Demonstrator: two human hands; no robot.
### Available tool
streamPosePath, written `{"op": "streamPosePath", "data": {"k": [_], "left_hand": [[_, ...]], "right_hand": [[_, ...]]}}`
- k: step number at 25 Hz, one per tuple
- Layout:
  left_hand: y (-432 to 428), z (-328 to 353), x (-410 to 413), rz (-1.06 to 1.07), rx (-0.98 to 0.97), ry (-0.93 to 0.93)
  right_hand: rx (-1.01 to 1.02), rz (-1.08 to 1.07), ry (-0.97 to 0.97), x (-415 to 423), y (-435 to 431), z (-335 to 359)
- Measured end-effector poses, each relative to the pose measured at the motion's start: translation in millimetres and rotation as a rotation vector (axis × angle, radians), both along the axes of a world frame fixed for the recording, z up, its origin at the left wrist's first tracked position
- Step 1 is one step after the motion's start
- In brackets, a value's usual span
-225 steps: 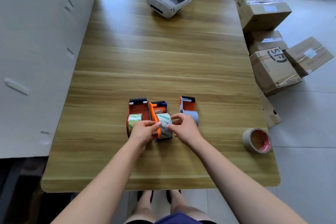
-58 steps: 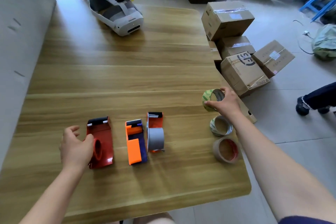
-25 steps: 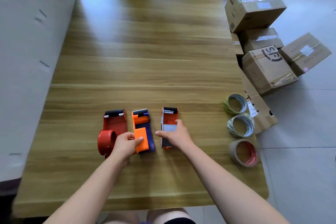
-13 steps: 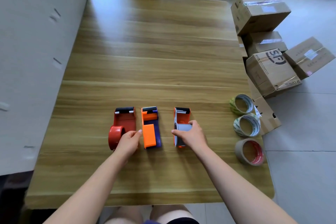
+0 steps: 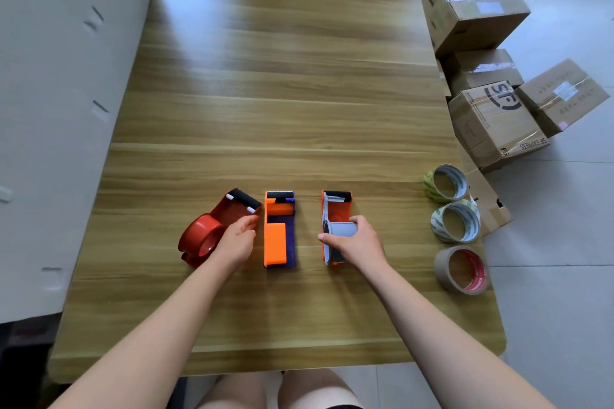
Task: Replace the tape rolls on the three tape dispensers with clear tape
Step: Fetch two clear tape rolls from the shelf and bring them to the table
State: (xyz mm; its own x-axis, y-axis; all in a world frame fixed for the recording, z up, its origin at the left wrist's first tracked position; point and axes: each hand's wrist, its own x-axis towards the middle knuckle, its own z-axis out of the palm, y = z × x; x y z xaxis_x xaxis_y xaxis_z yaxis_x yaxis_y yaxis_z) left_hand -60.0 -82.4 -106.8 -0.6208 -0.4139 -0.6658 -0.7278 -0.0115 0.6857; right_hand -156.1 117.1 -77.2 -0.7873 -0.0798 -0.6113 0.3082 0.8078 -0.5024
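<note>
Three tape dispensers lie in a row on the wooden table [image 5: 282,93]. The red dispenser [image 5: 212,229] is at the left, turned askew, and my left hand [image 5: 237,241] grips its right side. The orange-and-purple dispenser [image 5: 278,229] lies flat in the middle, untouched. My right hand [image 5: 354,241] holds the orange dispenser with a grey hub [image 5: 335,214] at the right. Three tape rolls stand at the table's right edge: a green-printed roll [image 5: 445,183], a second green-printed roll [image 5: 457,222] and a brown roll with a red core [image 5: 463,269].
A white cabinet [image 5: 50,109] runs along the table's left side. Several cardboard boxes [image 5: 491,109] are stacked on the floor to the right. My knees show below the table's near edge.
The red dispenser has been swung askew, its tail out to the left, under my left hand. My right hand stays on the grey-hubbed dispenser. The headset left the table earlier.
</note>
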Motion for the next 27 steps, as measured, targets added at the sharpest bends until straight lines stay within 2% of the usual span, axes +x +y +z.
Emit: {"op": "streamPosePath", "data": {"k": [9, 13, 18, 21, 24, 27], "left_hand": [[-10.4, -8.8, -12.6, 0.004, -0.043, 0.016], [-9.9, -7.3, -10.1, 0.006, -0.06, 0.025], [-9.9, 12.4, -4.9, -0.009, -0.041, 0.07], [-12.5, 36.5, -2.5, -0.036, -0.042, 0.108], [-27.5, 69.2, -2.8, -0.135, -0.14, 0.174], [-51.3, 104.8, 6.0, -0.323, -0.389, 0.212]], "right_hand": [[0.004, -0.017, -0.005, 1.8, 1.0, -0.4], [0.065, 0.058, -0.022, 2.5, 0.5, 10.2], [0.201, 0.172, 0.09, -6.5, 2.8, 34.7], [0.191, 0.182, 0.173, -11.0, -1.0, 51.2], [0.053, 0.259, 0.248, -12.4, -13.6, 74.2], [-0.034, 0.407, 0.31, -5.8, -31.7, 103.9]]}}
